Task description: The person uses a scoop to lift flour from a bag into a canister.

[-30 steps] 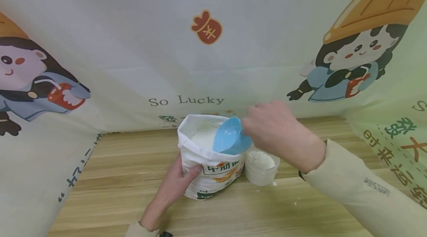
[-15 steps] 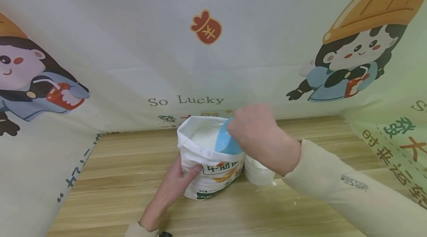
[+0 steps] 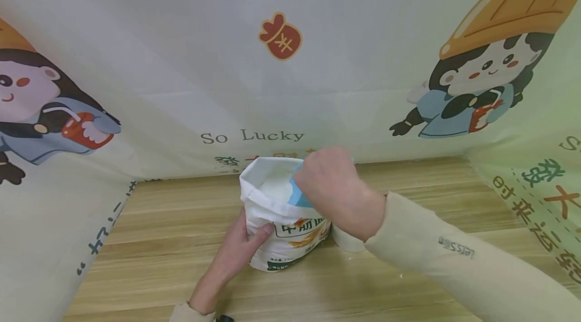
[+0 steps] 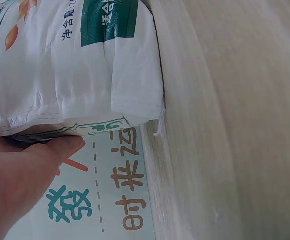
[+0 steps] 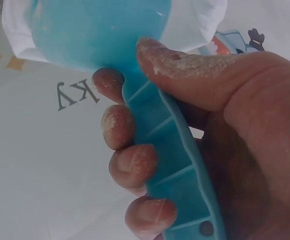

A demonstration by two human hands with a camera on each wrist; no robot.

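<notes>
A white printed flour bag (image 3: 268, 215) stands upright with its top edge folded back and white flour (image 3: 276, 186) inside. My left hand (image 3: 239, 246) holds its left side, thumb on the front, the other fingers hidden. In the left wrist view the left hand (image 4: 22, 180) is against the bag's side. My right hand (image 3: 331, 186) grips a blue scoop (image 3: 297, 195) whose bowl dips into the bag's mouth. The right wrist view shows fingers curled round the ribbed handle (image 5: 169, 150) and flour dust on the thumb. A round translucent tub (image 3: 347, 241) stands right of the bag, mostly hidden by my right wrist.
All this stands on a wood-grain table (image 3: 181, 221). A printed cloth backdrop (image 3: 190, 75) rises close behind the bag and also along both sides. A few white specks of flour lie on the table right of the bag.
My right hand has moved left and slightly down, with the scoop going deeper into the bag. It now covers more of the tub. The left hand keeps its hold on the bag.
</notes>
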